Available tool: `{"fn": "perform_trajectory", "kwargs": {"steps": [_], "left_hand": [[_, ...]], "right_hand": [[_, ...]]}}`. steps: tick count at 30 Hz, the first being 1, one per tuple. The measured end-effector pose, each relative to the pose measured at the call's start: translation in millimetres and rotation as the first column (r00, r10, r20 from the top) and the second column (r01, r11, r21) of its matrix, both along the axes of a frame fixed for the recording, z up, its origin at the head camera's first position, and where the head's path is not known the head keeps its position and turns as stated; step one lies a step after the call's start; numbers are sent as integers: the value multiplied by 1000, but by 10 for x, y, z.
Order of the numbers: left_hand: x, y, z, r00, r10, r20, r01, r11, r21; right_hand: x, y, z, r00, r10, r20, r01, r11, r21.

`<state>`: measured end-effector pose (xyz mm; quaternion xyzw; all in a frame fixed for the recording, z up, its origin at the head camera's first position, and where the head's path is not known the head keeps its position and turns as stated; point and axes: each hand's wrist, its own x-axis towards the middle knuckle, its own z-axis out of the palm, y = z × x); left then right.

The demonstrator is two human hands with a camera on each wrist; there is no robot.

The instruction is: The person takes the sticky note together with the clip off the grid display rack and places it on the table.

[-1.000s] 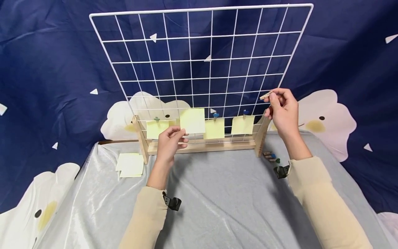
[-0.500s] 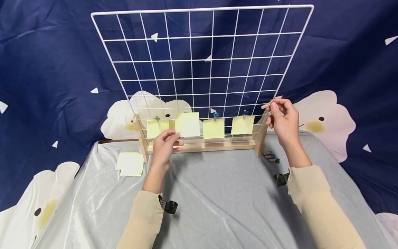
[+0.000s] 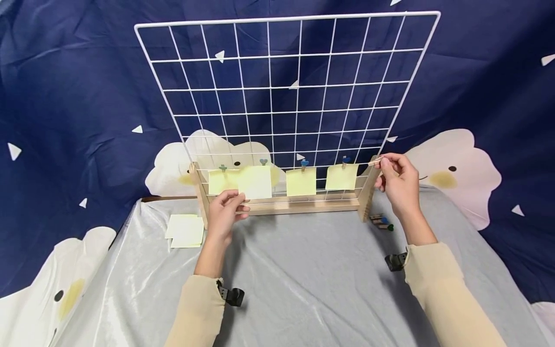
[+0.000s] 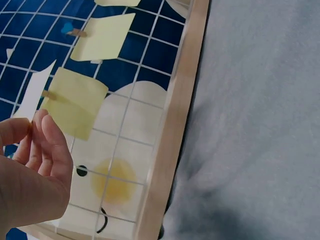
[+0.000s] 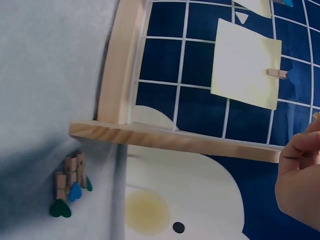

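Note:
My left hand (image 3: 224,212) pinches a pale yellow sticky note (image 3: 256,183) by its lower left corner, in front of the white wire grid (image 3: 284,101). In the left wrist view that note (image 4: 36,92) appears nearly edge-on, apart from a clipped note (image 4: 75,102) behind it. My right hand (image 3: 399,180) pinches a small wooden clothespin (image 3: 375,162) near the grid's right post. Clipped along the grid's lower part are a left note (image 3: 222,181), a middle note (image 3: 301,183) and a right note (image 3: 341,178), held by heart clothespins. The held note partly covers its neighbours.
A small stack of sticky notes (image 3: 185,231) lies on the grey cloth (image 3: 295,270) at left. Several heart clothespins (image 3: 381,221) lie beside the right wooden post (image 3: 367,195). A wooden base (image 3: 299,206) carries the grid, before a blue patterned curtain (image 3: 78,72).
My left hand has moved the sticky note left and down, uncovering a green clothespin above it. My right hand has come down with its clothespin.

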<state>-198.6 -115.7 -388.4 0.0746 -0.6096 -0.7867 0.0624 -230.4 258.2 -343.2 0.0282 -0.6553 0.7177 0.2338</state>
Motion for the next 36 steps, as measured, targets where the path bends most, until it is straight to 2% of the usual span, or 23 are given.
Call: {"fn": "perform_trajectory", "kwargs": {"steps": [6,13,22,27,36], "left_hand": [[31,-82,-108,999,20,33,-20,1000,6],[83,-188,-270,997,52,63,-54,998,30],[125,-244,-372,996,53,73,-57,997,49],[131,-287,-451,993,58,101,-64,996,64],[180,-367,-566,988,85,133,-91,995,37]], "right_hand": [[17,40,-89,999,3,40,-3,1000,4],[38,71,-189,995,-1,99,-6,998,63],[76,164,-395,983,-18,185,-4,993,118],[87,242,-524,972,-47,228,12,988,155],[123,356,-694,954,-67,291,14,983,181]]}}
